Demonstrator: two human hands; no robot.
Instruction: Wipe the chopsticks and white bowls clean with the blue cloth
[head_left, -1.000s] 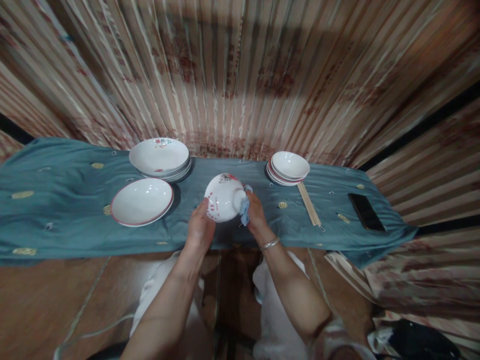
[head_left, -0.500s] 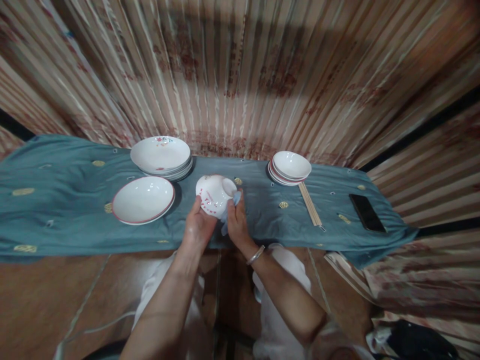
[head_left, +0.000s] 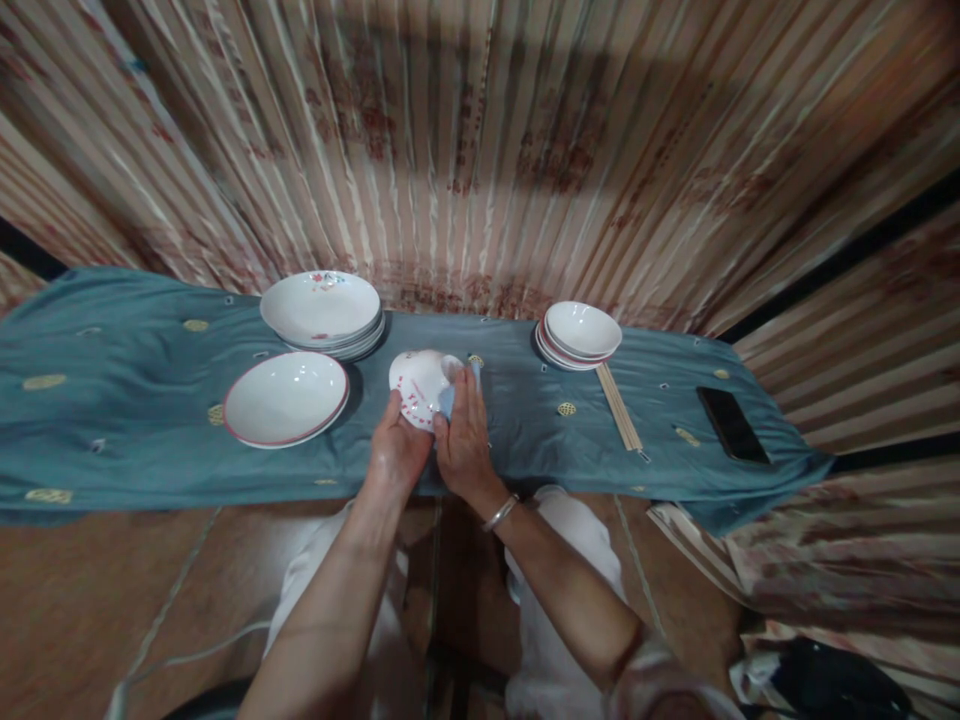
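Between both hands, the bowl (head_left: 418,385) sits held in the left hand's (head_left: 396,452) grip; right hand (head_left: 461,440) presses a cloth (head_left: 448,398) on it.

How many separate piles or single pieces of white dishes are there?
4: a plate stack back left, a single red-rimmed plate before it, a bowl in the hands, a bowl stack right. Stacked pieces are partly hidden.
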